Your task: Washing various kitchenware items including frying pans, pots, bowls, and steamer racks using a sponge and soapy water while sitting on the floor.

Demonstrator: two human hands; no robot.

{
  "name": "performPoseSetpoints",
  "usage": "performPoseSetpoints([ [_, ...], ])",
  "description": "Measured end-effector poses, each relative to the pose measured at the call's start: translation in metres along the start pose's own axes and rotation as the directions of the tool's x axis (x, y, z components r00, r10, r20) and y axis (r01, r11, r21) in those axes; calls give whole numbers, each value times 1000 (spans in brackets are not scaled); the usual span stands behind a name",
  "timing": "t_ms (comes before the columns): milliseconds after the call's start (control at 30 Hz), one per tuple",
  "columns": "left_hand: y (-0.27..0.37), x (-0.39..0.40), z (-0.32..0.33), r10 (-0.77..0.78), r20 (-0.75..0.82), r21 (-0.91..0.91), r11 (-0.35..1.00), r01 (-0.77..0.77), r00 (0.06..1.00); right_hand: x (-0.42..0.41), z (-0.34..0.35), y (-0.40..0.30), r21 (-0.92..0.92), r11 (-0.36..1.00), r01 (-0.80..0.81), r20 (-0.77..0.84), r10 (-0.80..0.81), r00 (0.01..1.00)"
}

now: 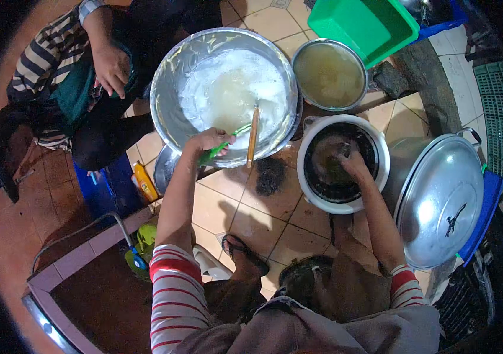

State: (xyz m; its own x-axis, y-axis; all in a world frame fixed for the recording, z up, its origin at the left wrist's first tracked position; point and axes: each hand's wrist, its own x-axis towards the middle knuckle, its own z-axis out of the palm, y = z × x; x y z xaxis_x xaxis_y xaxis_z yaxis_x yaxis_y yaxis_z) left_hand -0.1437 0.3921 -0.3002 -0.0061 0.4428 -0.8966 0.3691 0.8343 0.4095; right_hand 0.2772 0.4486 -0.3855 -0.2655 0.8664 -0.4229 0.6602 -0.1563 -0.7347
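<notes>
My left hand [214, 140] is over the near rim of a large metal basin [165, 88], closed around a thin bright-green strip [214, 152] whose material I cannot tell. White, foamy-looking liquid [234, 88] fills the basin's bottom, and pale smears coat its wall. Beside that hand, a tool with a wooden handle [252, 141] leans on the rim, its head down in the liquid. To the right, my right hand [354, 163] reaches into a white-rimmed bucket [383, 163] with a dark inside and brownish contents. Its fingertips are by a small greyish thing; whether they grip it is unclear.
Behind the bucket stands a metal bowl [331, 73] of cloudy brownish liquid, beside a green plastic tub [366, 26]. A large lidded metal pot [442, 199] is at right. A yellow bottle [145, 181] stands left, near another person's hand [112, 71]. A low tiled ledge [72, 261] borders the left.
</notes>
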Motion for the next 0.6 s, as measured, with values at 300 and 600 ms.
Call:
performPoseSetpoints([
  [300,-60,8,13,153,-327,-390,877,-281,933,-16,28,15,-706,634,316,435,35,900],
  [600,-35,14,54,115,-429,-395,868,-301,896,-7,-27,-41,-415,908,-51,127,114,985],
])
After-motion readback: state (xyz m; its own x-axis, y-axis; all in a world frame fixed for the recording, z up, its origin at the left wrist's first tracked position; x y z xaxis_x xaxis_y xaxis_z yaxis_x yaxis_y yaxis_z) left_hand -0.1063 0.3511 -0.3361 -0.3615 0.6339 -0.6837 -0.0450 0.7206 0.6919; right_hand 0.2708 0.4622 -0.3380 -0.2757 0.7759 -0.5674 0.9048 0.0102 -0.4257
